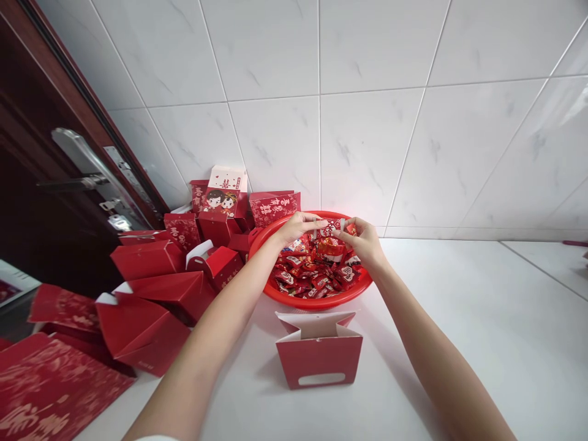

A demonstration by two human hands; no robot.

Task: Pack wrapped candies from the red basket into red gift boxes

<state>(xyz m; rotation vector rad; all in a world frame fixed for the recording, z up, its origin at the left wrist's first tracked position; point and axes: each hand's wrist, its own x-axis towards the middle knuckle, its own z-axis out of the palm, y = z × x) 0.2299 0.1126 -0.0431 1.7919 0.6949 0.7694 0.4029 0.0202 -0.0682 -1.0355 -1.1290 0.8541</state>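
**Open red box (320, 361) nearest; small red packet (330, 228) pinched at both ends**

Largest first. White tiled wall (367, 153) behind, dark door (27, 165) at left with metal handle. White surface (463, 294) carries the lot. Stacked red boxes (149, 260) crowd its left side, some printed, some plain, several tilted. Red basin (316, 303) sits centre, near the wall, holding a heap of wrapped sweets (316, 283). Open box stands upright on my side of it, mouth up, pale oval low on its front. Packet is over the basin's far part, pale strip at each end. My left fingers (314, 225) are closed on its left end, right fingers (350, 236) closed on its right. Printing too small to read.
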